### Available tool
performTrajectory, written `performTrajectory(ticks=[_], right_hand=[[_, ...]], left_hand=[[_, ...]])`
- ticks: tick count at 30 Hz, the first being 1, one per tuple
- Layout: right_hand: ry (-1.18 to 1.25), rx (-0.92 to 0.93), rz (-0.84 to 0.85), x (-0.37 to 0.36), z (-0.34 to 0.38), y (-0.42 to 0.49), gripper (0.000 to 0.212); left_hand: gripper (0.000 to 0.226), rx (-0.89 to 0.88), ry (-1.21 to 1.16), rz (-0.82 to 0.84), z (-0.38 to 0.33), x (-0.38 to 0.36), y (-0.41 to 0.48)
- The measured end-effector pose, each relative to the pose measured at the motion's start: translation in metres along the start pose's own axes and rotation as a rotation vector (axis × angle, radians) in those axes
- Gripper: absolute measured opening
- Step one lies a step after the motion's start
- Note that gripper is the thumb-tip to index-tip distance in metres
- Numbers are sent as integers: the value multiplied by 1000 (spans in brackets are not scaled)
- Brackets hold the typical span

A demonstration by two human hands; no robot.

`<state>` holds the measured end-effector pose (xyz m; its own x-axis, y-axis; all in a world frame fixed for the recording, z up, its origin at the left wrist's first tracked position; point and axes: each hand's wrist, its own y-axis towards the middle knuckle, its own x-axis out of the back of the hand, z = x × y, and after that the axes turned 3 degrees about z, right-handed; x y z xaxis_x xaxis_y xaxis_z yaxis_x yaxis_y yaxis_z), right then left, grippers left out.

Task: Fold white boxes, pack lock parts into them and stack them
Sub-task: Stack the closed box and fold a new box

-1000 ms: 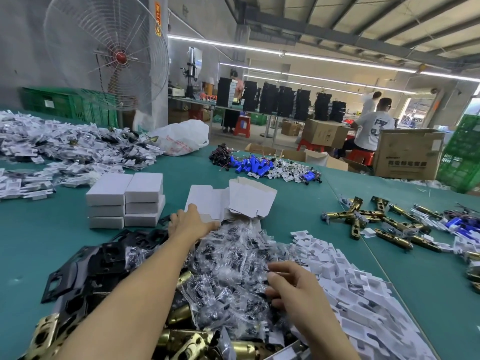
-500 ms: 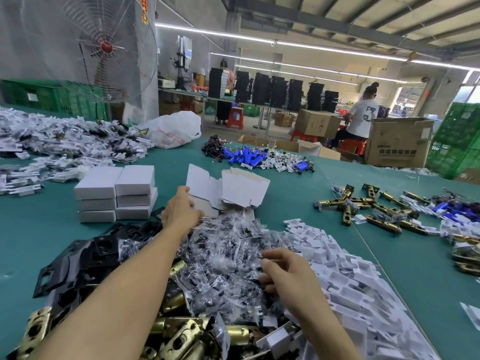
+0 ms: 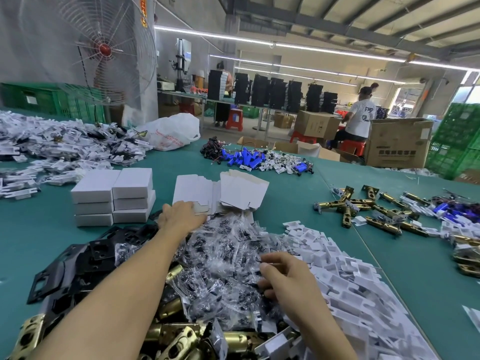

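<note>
Head view. We find the left hand (image 3: 181, 216) laid on the near edge of the flat box blanks (image 3: 193, 189), just ahead of it beside the stacked boxes (image 3: 114, 196); pinch unconfirmed. The right hand (image 3: 285, 279), farther off, curls into the bagged screws (image 3: 223, 255), hold uncertain.

Left hand (image 3: 179, 216) has moved forward off the far edge of the plastic bags (image 3: 226, 255). Its fingers now lie on the nearest flat box blank (image 3: 201, 207); can't tell if it grips it. Right hand (image 3: 285, 279) has shifted only slightly, fingers now curled a bit further into the bags.
</note>
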<state>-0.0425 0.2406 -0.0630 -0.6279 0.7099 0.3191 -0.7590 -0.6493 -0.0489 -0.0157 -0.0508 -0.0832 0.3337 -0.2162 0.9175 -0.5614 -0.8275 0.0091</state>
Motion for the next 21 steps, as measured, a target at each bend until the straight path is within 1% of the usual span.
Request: performTrajectory(ticks=[6, 12, 16, 21], right_hand=[[6, 1, 0, 0, 1, 0, 10], [-20, 13, 5, 1, 3, 0, 10], [-37, 16, 11, 1, 4, -1, 11], [-45, 23, 15, 0, 5, -3, 12]], left_hand=[[64, -50, 151, 2, 1, 8, 4], [61, -71, 295, -51, -2, 13, 5], [56, -122, 407, -95, -4, 15, 5], [64, -141, 494, -97, -3, 20, 6]])
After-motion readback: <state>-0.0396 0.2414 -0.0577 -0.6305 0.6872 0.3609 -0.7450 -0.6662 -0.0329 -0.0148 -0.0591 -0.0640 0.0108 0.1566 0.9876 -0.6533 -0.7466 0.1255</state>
